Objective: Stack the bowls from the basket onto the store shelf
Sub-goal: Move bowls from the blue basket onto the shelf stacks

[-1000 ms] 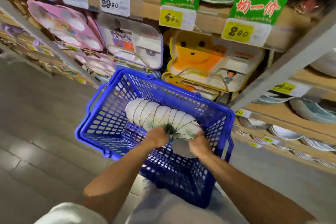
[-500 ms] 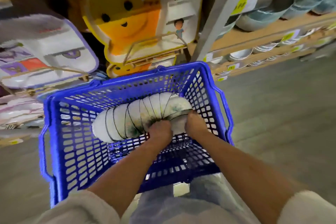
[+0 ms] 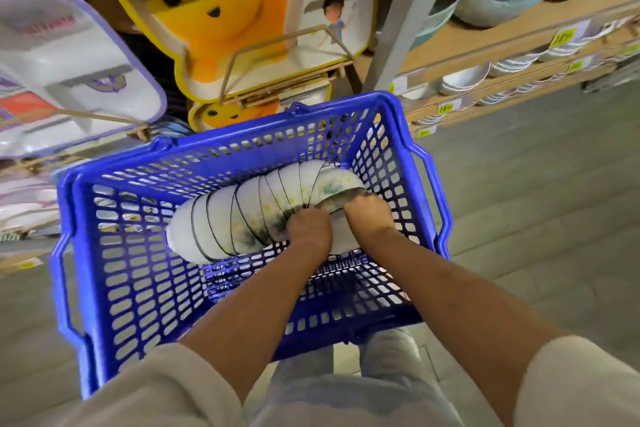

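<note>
I see left grip (image 3: 306, 229) and right grip (image 3: 369, 215) both clasping the sideways-lying bowls (image 3: 225, 218) inside the basket (image 3: 104, 288).

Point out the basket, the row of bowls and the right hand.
basket (image 3: 242, 132), head view, far rim
row of bowls (image 3: 221, 218), head view, side of a middle bowl
right hand (image 3: 369, 215), head view, back of the hand
</note>
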The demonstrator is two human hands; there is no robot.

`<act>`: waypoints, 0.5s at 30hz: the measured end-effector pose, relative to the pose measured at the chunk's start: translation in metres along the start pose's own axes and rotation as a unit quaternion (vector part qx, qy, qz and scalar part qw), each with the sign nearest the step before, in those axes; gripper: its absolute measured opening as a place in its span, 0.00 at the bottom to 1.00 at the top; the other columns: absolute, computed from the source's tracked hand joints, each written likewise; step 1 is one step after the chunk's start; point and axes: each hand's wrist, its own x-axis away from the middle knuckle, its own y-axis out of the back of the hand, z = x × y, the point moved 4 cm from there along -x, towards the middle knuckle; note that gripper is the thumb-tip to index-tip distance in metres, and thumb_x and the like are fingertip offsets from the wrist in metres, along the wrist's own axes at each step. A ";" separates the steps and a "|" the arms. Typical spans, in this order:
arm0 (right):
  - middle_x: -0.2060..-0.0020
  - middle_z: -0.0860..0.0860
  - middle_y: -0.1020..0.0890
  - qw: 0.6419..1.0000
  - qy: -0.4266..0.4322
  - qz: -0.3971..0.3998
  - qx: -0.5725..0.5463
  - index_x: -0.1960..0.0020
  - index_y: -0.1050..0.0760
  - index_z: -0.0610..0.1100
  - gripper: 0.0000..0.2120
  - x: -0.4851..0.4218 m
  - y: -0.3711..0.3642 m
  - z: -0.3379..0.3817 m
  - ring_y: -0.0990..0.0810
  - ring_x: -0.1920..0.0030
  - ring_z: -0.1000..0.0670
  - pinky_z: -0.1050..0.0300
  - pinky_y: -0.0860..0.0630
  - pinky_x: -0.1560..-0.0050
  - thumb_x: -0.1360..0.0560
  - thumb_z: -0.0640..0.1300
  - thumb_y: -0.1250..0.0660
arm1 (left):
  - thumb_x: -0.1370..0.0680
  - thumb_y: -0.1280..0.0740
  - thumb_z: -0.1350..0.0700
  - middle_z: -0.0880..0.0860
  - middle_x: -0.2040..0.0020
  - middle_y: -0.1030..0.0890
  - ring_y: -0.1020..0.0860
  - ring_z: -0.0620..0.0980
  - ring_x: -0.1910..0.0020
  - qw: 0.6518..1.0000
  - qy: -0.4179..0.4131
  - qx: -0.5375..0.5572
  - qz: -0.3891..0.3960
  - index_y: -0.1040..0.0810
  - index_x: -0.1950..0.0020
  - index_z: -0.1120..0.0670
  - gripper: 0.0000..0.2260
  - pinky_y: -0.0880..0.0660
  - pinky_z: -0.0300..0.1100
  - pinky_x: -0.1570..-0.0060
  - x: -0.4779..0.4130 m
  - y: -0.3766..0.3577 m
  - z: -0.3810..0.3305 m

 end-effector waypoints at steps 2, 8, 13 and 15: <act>0.46 0.41 0.19 1.000 0.017 0.007 0.002 0.42 0.22 0.39 0.13 0.002 0.004 -0.001 0.19 0.45 0.40 0.48 0.22 0.50 0.23 0.32 0.40 | 0.20 0.42 0.64 0.58 0.42 0.19 0.21 0.58 0.43 1.000 0.013 0.016 0.012 0.21 0.40 0.59 0.14 0.24 0.49 0.51 0.006 0.000 0.002; 0.39 0.43 0.21 0.997 0.065 0.034 0.036 0.36 0.24 0.40 0.16 0.011 0.034 -0.008 0.22 0.39 0.42 0.49 0.24 0.44 0.21 0.33 0.43 | 0.19 0.43 0.59 0.58 0.46 0.19 0.20 0.58 0.48 0.998 0.025 0.056 0.015 0.21 0.42 0.58 0.13 0.29 0.46 0.58 0.025 0.016 0.007; 0.39 0.43 0.22 0.990 0.115 0.033 0.076 0.37 0.25 0.39 0.14 0.025 0.073 -0.014 0.22 0.39 0.41 0.47 0.24 0.44 0.22 0.35 0.39 | 0.20 0.45 0.56 0.60 0.37 0.25 0.22 0.61 0.46 0.987 -0.022 0.139 -0.073 0.41 0.25 0.53 0.22 0.24 0.50 0.53 0.045 0.036 0.011; 0.40 0.43 0.22 0.986 0.134 0.019 0.099 0.38 0.25 0.39 0.13 0.030 0.093 -0.018 0.22 0.40 0.41 0.48 0.24 0.46 0.22 0.36 0.39 | 0.20 0.45 0.57 0.58 0.29 0.31 0.22 0.61 0.46 0.975 -0.059 0.198 -0.082 0.48 0.22 0.46 0.27 0.23 0.51 0.53 0.054 0.044 0.014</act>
